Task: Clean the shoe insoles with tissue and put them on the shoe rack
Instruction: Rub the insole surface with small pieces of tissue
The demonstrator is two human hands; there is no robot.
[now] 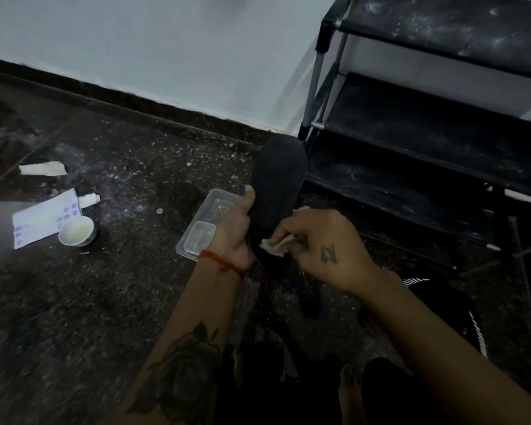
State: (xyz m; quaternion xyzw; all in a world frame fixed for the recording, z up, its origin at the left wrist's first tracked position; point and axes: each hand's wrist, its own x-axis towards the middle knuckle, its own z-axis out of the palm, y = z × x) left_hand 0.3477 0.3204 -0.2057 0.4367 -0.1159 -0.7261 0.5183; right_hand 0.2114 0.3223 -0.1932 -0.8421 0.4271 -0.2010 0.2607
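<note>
**Wiping a Black Insole**

The left hand (235, 223) was closed around a black insole (276, 191), holding it up over the dark floor (111, 302), just beside the shoe rack (426, 133). The right hand (322, 243) pinched a small white tissue (275, 245) and pressed it against the insole. A clear tray (203, 222) lay just behind the left hand.

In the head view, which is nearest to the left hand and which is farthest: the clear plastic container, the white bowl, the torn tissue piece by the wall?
From the left hand:
1. Clear plastic container, on the floor right beside the hand, partly behind it.
2. White bowl, farther left, on the edge of a tissue pack.
3. Torn tissue piece, farthest, up left toward the wall.
</note>
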